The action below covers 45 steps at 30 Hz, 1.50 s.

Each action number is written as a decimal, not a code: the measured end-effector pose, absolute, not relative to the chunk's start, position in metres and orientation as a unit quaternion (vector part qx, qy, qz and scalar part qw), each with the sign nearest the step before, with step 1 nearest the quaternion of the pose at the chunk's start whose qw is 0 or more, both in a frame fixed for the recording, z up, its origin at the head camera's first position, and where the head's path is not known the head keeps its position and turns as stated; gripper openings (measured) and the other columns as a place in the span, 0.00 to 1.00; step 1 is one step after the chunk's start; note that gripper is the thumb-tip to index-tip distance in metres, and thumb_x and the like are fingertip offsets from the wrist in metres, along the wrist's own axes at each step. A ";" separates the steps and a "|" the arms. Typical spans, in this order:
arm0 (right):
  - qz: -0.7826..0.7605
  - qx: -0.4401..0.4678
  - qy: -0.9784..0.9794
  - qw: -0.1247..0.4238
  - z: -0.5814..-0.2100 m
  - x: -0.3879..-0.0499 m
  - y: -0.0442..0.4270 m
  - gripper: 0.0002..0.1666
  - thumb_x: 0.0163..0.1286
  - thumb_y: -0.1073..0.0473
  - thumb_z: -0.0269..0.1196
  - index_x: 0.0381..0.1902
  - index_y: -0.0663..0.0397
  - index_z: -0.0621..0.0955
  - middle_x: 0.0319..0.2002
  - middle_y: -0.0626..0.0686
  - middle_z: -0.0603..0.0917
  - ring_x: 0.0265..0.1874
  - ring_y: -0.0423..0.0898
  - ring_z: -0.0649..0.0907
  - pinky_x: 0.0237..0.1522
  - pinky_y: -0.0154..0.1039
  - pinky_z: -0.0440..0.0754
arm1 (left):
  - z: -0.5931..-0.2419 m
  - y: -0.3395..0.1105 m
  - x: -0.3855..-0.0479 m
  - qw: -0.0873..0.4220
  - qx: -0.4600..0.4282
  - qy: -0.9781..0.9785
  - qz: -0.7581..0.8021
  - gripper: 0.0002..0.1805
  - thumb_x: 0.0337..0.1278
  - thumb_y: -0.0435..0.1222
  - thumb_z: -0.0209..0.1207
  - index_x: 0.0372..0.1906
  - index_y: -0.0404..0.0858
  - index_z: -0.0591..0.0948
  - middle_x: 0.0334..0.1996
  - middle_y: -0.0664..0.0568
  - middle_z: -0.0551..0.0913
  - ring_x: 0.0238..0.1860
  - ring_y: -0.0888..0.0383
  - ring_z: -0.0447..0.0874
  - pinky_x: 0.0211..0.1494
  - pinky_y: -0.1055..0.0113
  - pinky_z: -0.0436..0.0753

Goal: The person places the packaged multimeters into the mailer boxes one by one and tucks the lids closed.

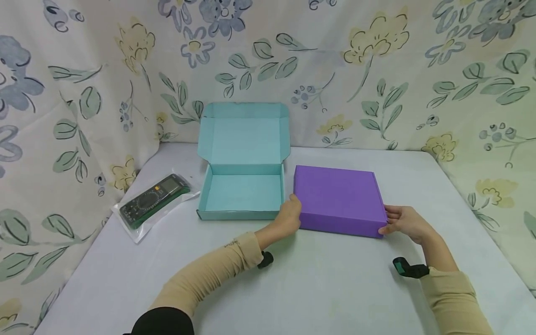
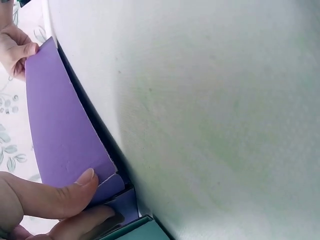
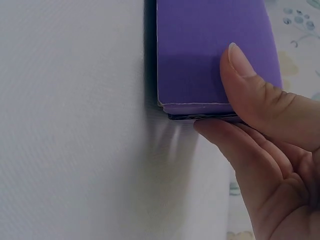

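A closed purple box (image 1: 340,197) lies on the white table, held at both ends. My left hand (image 1: 288,216) grips its left end, close to the teal box; in the left wrist view the thumb of the left hand (image 2: 50,205) lies on the purple front wall (image 2: 70,125) and the fingers are at the side. At the right end is my right hand (image 1: 406,223). The right wrist view has this right hand (image 3: 275,145) with its thumb on the purple wall (image 3: 200,55) and its fingers at the box's end.
An open teal box (image 1: 244,190) stands left of the purple one, its lid raised at the back and nothing inside. Farther left lies a black and green multimeter (image 1: 155,200) in a clear plastic bag. A floral curtain (image 1: 326,74) hangs behind the white table (image 1: 335,288).
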State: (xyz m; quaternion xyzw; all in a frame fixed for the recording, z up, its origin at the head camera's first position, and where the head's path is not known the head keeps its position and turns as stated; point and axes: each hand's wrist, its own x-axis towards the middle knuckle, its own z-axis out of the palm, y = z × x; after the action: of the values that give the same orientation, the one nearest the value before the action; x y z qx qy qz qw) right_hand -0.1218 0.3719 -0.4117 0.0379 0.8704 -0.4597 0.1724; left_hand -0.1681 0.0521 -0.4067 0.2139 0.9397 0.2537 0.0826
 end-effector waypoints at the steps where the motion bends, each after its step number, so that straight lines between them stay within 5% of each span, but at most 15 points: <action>1: -0.459 0.041 0.871 0.170 -0.412 -0.122 0.372 0.54 0.53 0.70 0.73 0.67 0.86 0.53 0.63 0.77 0.63 0.63 0.70 0.66 0.56 0.46 0.77 | -0.407 0.052 -0.168 0.082 0.214 0.940 0.253 0.24 0.50 0.16 0.56 0.54 0.17 0.64 0.20 0.41 0.77 0.23 0.53 0.76 0.23 0.67 0.78; 7: -0.453 0.054 0.876 0.155 -0.414 -0.122 0.372 0.54 0.50 0.71 0.74 0.65 0.88 0.55 0.61 0.77 0.66 0.61 0.71 0.69 0.55 0.50 0.77 | -0.409 0.055 -0.171 0.058 0.223 0.944 0.235 0.20 0.52 0.15 0.52 0.52 0.18 0.67 0.22 0.42 0.77 0.22 0.58 0.72 0.22 0.69 0.75; 11: -0.444 0.063 0.882 0.145 -0.414 -0.123 0.370 0.53 0.49 0.70 0.76 0.65 0.87 0.57 0.59 0.76 0.69 0.59 0.70 0.72 0.56 0.54 0.76 | -0.409 0.057 -0.171 0.028 0.229 0.950 0.211 0.17 0.49 0.15 0.55 0.46 0.21 0.69 0.25 0.41 0.78 0.25 0.56 0.79 0.24 0.70 0.79; 20: -0.445 0.067 0.884 0.128 -0.413 -0.122 0.367 0.52 0.47 0.72 0.76 0.63 0.88 0.60 0.57 0.76 0.70 0.57 0.69 0.74 0.45 0.36 0.84 | -0.407 0.063 -0.170 0.016 0.207 0.963 0.174 0.19 0.46 0.19 0.62 0.43 0.25 0.69 0.25 0.42 0.80 0.25 0.55 0.83 0.22 0.70 0.80; 34: -0.443 0.074 0.885 0.118 -0.413 -0.122 0.367 0.49 0.48 0.71 0.76 0.62 0.88 0.62 0.55 0.76 0.71 0.56 0.69 0.75 0.43 0.34 0.84 | -0.409 0.067 -0.174 0.032 0.199 0.963 0.179 0.18 0.48 0.20 0.62 0.44 0.25 0.69 0.28 0.40 0.82 0.29 0.53 0.85 0.24 0.71 0.82; 41: -0.425 0.070 0.894 0.123 -0.411 -0.123 0.368 0.50 0.50 0.69 0.75 0.63 0.87 0.60 0.56 0.76 0.71 0.57 0.70 0.74 0.57 0.57 0.75 | -0.408 0.065 -0.174 0.024 0.224 0.956 0.186 0.16 0.48 0.18 0.60 0.43 0.24 0.69 0.28 0.39 0.81 0.26 0.53 0.85 0.22 0.71 0.81; 45: -0.393 0.058 0.909 0.127 -0.408 -0.122 0.365 0.50 0.55 0.66 0.73 0.64 0.86 0.59 0.58 0.77 0.70 0.58 0.72 0.73 0.57 0.65 0.72 | -0.403 0.055 -0.173 0.043 0.240 0.946 0.214 0.20 0.53 0.16 0.54 0.53 0.17 0.68 0.27 0.37 0.81 0.27 0.55 0.82 0.31 0.69 0.84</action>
State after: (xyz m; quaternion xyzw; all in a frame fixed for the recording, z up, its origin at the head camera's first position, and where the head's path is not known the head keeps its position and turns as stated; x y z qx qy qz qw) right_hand -0.1218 0.3646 -0.4079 0.0585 0.9087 -0.3933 0.1270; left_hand -0.1735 0.0554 -0.4034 0.2399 0.9459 0.2142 0.0431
